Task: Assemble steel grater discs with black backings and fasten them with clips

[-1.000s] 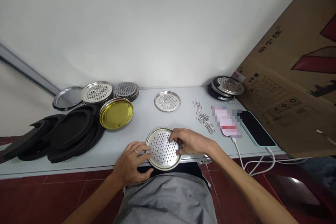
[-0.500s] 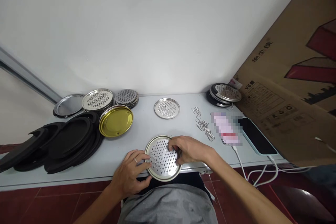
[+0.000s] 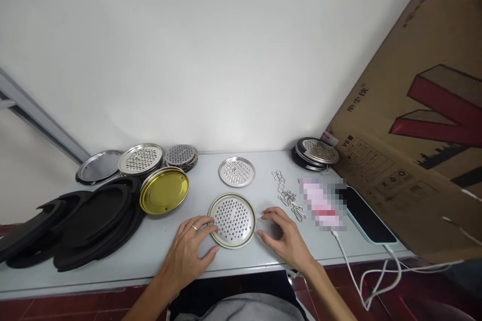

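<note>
The grater disc (image 3: 232, 221) was touched by the spread left hand (image 3: 191, 248); the right hand (image 3: 286, 241) was held wide, empty. Either could be nicked if dragged across.

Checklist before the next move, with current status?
1. Near perforated disc fully on the table: ok, flat, inside the front edge.
2. Left hand at the disc: ok, fingertips at its left rim.
3. Right hand free: ok, fingers spread, holding nothing, beside the disc.
4. Metal rings and clips laid out singly: not ok, loose and bunched together.
5. Gold disc clear of the left hand: ok, apart from it.
6. Near disc's underside: cannot tell, hidden.
</note>
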`<state>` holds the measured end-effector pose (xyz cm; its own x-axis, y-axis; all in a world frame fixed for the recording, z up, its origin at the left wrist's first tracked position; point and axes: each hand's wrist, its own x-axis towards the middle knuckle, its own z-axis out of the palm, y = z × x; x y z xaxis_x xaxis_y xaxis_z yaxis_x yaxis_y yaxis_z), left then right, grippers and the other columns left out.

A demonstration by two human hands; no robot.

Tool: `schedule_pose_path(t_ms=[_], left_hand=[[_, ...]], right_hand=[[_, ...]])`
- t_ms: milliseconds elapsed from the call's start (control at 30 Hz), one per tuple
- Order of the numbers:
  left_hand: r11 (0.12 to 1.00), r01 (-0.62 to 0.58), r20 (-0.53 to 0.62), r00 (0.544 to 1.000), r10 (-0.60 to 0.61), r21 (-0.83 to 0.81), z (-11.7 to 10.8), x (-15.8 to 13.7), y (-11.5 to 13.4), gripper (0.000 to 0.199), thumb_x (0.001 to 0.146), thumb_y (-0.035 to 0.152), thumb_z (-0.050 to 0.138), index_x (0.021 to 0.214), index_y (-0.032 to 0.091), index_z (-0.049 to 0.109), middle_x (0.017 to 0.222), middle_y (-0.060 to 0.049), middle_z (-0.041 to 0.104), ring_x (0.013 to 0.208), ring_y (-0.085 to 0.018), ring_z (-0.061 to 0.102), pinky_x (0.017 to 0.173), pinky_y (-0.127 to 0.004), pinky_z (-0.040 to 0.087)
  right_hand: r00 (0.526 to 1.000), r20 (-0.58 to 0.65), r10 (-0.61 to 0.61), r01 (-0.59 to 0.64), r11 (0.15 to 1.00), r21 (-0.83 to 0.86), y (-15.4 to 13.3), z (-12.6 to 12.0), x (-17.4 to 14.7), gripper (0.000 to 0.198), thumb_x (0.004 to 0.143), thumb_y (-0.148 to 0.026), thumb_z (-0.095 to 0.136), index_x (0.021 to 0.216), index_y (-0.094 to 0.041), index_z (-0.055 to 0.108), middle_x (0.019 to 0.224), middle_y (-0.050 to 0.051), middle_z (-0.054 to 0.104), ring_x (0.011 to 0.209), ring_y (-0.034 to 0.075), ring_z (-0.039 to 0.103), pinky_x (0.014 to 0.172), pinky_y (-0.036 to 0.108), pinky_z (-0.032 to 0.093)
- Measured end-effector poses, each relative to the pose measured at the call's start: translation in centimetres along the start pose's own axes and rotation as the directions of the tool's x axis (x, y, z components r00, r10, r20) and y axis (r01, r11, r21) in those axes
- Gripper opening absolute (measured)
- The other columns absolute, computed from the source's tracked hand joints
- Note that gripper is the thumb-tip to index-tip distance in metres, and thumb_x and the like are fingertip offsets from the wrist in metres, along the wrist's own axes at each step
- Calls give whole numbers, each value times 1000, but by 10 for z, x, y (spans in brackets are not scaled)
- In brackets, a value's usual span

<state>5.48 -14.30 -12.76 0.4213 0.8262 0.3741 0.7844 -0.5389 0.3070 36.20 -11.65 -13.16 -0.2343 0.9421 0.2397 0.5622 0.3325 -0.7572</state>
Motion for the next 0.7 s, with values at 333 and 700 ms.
schedule_pose_path(t_ms=[333,700], left_hand=[[934,140,-335,942,-22,330,-45,-30,-40,32,90,26,64,122,23,64,118,-11,69,107,-30,64,93,-44,44],[881,161,-220,973,-67,444,-71,-13,-78,19,95,29,59,103,26,76,101,-4,77,92,-23,69,82,-37,40]], right_hand=[[993,-115,12,-16,999,-38,7,6,0,17,92,-38,65,100,-23,66,114,11,65,111,29,63,96,43,50],[992,-128,21,-27,999,-46,8,8,-2,16,93,-37,64,100,-23,66,111,11,66,110,29,63,96,43,50]])
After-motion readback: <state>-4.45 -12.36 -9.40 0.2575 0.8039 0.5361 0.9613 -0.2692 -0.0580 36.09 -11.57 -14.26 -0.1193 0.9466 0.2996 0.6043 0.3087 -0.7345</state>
